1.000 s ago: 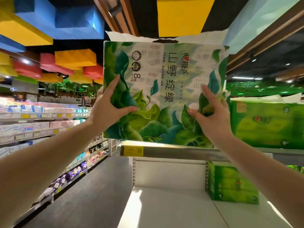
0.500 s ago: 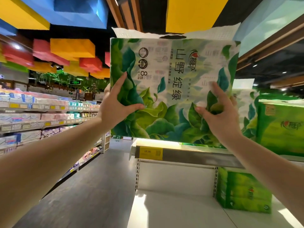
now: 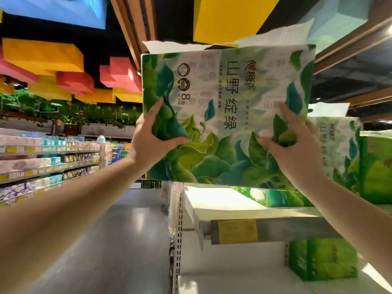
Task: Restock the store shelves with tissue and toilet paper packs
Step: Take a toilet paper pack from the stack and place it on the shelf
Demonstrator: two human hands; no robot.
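A large tissue pack (image 3: 227,107) printed with green leaves is held upright above the top shelf (image 3: 224,205) at its left end. My left hand (image 3: 150,143) grips the pack's left side, thumb on the front and fingers behind. My right hand (image 3: 290,149) grips its lower right part, fingers pinching the wrapper. The pack's bottom edge hangs just over the shelf board. A matching leaf-print pack (image 3: 337,153) stands on the shelf right behind my right hand.
A plain green pack (image 3: 377,168) stands further right on the top shelf. Another green pack (image 3: 322,257) sits on the lower shelf, below a yellow price tag (image 3: 237,231). The aisle floor and stocked shelves (image 3: 42,162) lie to the left.
The pack and both hands have moved right and closer to the shelf. The view shifted so more of the top shelf board and the matching pack show.
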